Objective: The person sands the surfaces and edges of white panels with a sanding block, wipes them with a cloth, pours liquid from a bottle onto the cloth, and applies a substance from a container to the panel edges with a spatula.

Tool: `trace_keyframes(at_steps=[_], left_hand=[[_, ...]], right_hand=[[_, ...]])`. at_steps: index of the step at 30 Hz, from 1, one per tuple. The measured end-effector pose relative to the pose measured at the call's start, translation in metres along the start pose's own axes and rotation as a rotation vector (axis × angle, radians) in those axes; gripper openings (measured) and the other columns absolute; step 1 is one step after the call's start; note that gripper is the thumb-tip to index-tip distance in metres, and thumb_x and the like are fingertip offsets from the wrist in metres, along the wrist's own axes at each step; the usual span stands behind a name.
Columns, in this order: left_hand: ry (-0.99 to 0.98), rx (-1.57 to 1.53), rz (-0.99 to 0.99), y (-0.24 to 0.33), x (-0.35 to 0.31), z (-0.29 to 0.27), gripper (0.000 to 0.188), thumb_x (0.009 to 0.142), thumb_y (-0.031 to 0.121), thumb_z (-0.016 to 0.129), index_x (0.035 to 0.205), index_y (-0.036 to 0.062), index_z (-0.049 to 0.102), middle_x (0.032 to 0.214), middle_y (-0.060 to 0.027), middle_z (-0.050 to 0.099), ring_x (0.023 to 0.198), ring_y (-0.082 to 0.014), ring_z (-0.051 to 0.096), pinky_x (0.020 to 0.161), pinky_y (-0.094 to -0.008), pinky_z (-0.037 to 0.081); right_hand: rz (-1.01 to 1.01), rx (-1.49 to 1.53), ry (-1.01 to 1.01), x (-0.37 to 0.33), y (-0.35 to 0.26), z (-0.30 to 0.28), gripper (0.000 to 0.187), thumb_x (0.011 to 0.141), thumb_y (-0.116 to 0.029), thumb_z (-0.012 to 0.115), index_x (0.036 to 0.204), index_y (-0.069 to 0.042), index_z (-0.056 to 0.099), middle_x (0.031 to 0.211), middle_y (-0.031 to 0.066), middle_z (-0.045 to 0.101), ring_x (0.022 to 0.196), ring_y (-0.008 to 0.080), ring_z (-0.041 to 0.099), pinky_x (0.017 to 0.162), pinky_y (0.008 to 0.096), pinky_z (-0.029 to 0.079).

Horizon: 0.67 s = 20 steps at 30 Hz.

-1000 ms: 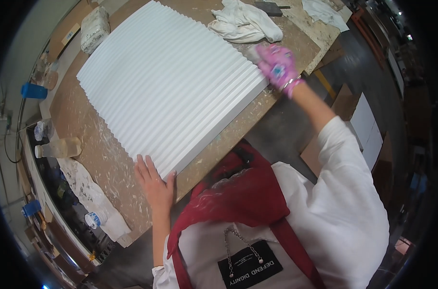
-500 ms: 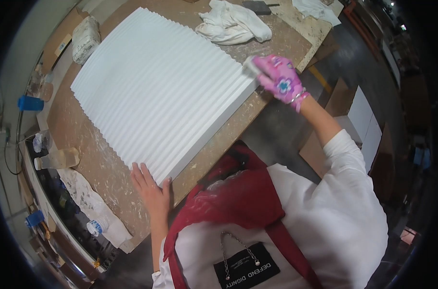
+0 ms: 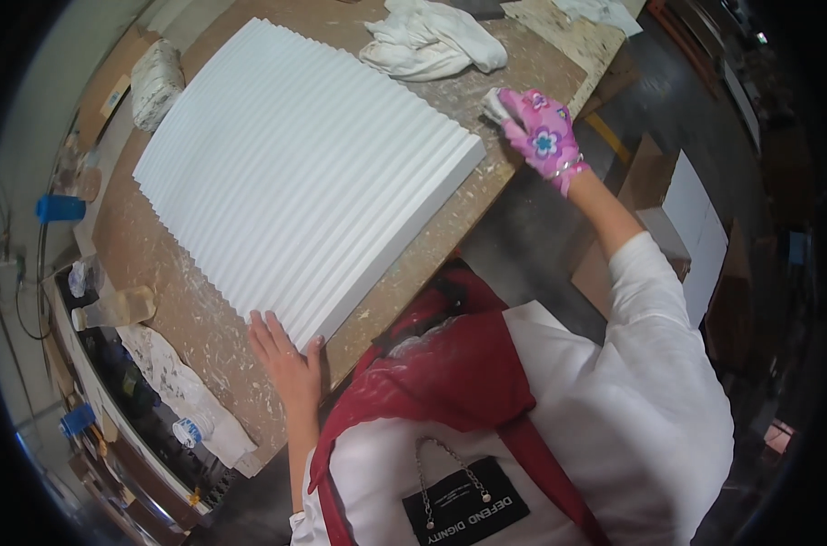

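A large white panel with a ridged, fluted face point(image 3: 295, 164) lies flat on the brown workbench point(image 3: 241, 391). At its near left corner rests my bare left hand point(image 3: 291, 369), fingers stretched out and touching the ridges, thumb at the panel's smooth side edge. My right hand point(image 3: 543, 132) wears a pink flowered glove and is closed around a small whitish pad point(image 3: 495, 106). Whether that pad is a sponge or a folded cloth I cannot make out. This hand is just off the panel's right corner, apart from it, over the bench's edge.
Beyond the panel lies a crumpled white cloth point(image 3: 432, 41). A wrapped, stained bundle point(image 3: 156, 84) sits at the far left. Along the left side are a jar of yellowish liquid point(image 3: 127, 308), a blue container point(image 3: 60, 207) and a white tub point(image 3: 191, 429) on stained paper. Cardboard boxes point(image 3: 664, 196) stand right of the bench.
My right hand with the whitish pad has moved off the panel's right corner, slightly to the right and upward. My left hand stays at the near left corner.
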State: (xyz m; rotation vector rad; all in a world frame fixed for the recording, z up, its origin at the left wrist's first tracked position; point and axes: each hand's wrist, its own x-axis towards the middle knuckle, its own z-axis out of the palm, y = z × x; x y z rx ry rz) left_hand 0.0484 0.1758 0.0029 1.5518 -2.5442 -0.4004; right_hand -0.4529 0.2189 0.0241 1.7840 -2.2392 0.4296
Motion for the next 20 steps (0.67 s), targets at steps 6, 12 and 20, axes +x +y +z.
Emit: trace_keyframes(at_steps=[6,12,20], left_hand=[[0.102,-0.063,0.031,-0.004,0.003,0.007,0.083,0.078,0.033,0.073,0.143,-0.0036,0.036,0.153,-0.0246,0.028,0.139,-0.0471,0.024,0.115,-0.0518,0.022],[0.174,-0.178,-0.034,-0.002,-0.003,0.008,0.084,0.077,0.032,0.076,0.143,-0.0022,0.036,0.152,-0.0205,0.033,0.140,-0.0440,0.024,0.115,-0.0490,0.024],[0.183,-0.209,-0.049,-0.010,-0.002,0.017,0.084,0.075,0.031,0.076,0.142,-0.0031,0.038,0.154,-0.0192,0.031,0.142,-0.0431,0.022,0.116,-0.0494,0.021]], right_hand=[[-0.362,0.613,-0.676,0.000,-0.231,-0.005,0.030,0.099,-0.032,0.043,0.116,-0.017,0.063,0.100,0.0044,0.070,0.097,0.0256,0.061,0.111,0.0379,0.033],[-0.307,0.273,-0.263,0.033,-0.152,0.020,0.019,0.091,-0.021,0.049,0.098,-0.012,0.065,0.078,0.0106,0.064,0.071,0.0292,0.064,0.077,0.0393,0.052],[-0.024,0.818,-0.215,0.008,-0.219,0.046,0.042,0.089,-0.043,0.059,0.122,-0.016,0.057,0.119,0.0140,0.058,0.114,0.0211,0.052,0.107,0.0370,0.035]])
